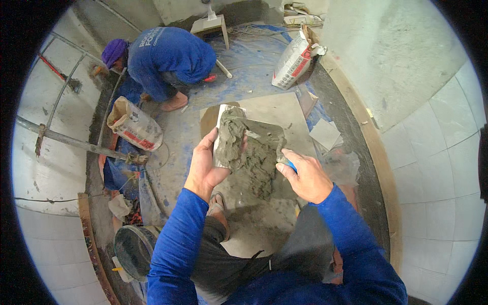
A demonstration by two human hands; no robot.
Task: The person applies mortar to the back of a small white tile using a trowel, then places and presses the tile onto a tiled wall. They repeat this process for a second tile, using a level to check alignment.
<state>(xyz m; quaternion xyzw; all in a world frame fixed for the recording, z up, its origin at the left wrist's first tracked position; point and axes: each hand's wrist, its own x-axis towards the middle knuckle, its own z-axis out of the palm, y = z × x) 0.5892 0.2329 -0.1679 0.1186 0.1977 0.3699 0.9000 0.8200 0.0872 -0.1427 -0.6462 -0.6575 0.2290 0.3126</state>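
My left hand (204,165) grips a narrow strip of white tile (220,129) by its long edges, the fingers passing behind it. Thick grey mortar (231,140) covers most of the strip's upper face. In my right hand (305,175) is the blue handle of a trowel (267,129), its flat metal blade smeared with mortar and reaching left to the strip. Below both hands a heap of wet mortar (260,173) lies on a large flat board (284,109); the blade and the strip hide part of the heap.
A co-worker in blue (170,53) crouches at the far left beside metal scaffolding (81,140). Open paper sacks stand left (134,124) and far right (295,61). A black bucket (133,249) sits near my left leg. Cut tile pieces (325,133) lie right of the board. A small stool (209,25) stands behind.
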